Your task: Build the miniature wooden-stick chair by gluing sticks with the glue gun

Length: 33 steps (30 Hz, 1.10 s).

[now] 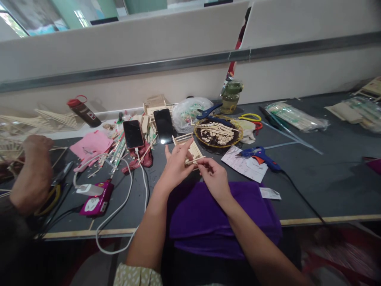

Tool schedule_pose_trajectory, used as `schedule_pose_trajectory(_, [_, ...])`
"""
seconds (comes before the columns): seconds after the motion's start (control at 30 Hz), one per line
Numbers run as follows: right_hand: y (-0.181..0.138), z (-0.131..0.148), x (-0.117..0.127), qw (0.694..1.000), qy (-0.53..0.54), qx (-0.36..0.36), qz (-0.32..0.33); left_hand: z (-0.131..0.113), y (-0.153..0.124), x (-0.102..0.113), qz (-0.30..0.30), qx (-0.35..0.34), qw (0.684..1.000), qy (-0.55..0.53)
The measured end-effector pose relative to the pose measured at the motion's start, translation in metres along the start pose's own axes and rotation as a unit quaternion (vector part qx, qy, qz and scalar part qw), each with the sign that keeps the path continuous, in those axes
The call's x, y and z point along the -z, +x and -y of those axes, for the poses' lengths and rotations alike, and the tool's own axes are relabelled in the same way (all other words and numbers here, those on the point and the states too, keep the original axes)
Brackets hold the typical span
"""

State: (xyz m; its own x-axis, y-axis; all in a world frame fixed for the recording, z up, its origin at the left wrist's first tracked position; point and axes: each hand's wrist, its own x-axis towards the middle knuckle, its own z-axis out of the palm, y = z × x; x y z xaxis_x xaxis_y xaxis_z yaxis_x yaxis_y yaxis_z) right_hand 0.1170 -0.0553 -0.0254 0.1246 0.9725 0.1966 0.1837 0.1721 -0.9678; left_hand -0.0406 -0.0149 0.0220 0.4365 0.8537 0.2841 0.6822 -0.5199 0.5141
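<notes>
A small frame of pale wooden sticks [195,150] lies in front of me, partly covered by my hands. My left hand [177,163] grips its left and near side, thumb at the near edge and some fingers stretched over it. At the near right corner, my right hand [214,176] has thumb and forefinger pinched together; whatever is between them is too small to make out. Just behind, a yellow-rimmed basket [241,137] holds loose sticks [218,129] and short cut pieces. A blue glue gun [262,155] rests on a written paper [242,166] to the right.
A purple cloth [220,222] lies at the near edge. Two phones [133,134], a white cable [130,190] and a magenta power strip [97,198] are at left, near another person's arm [34,171]. Behind stand a jar [231,97], blue pliers [210,112] and bagged sticks [294,115].
</notes>
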Motion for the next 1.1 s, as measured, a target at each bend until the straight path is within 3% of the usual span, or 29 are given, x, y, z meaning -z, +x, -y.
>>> schedule_pose_trajectory(0.27, [-0.006, 0.003, 0.0, 0.99, -0.112, 0.088, -0.02, -0.001, 0.002, -0.003, -0.008, -0.005, 0.999, 0.037])
schedule_pose_trajectory(0.77, [-0.004, -0.001, 0.003, 0.988, -0.118, 0.098, -0.028, -0.003, 0.002, -0.001, -0.002, -0.011, 0.999, 0.034])
schedule_pose_trajectory(0.9, [-0.002, 0.0, 0.006, 0.985, -0.125, 0.103, -0.064, 0.0, 0.002, -0.002, -0.01, -0.018, 0.999, 0.032])
schedule_pose_trajectory(1.0, [0.004, 0.007, 0.015, 0.967, -0.185, 0.159, -0.078, 0.002, 0.001, -0.004, -0.014, -0.021, 0.999, 0.038])
schedule_pose_trajectory(1.1, [0.016, 0.017, 0.027, 0.942, -0.245, 0.229, -0.028, 0.003, 0.001, -0.005, -0.018, -0.028, 0.999, 0.043])
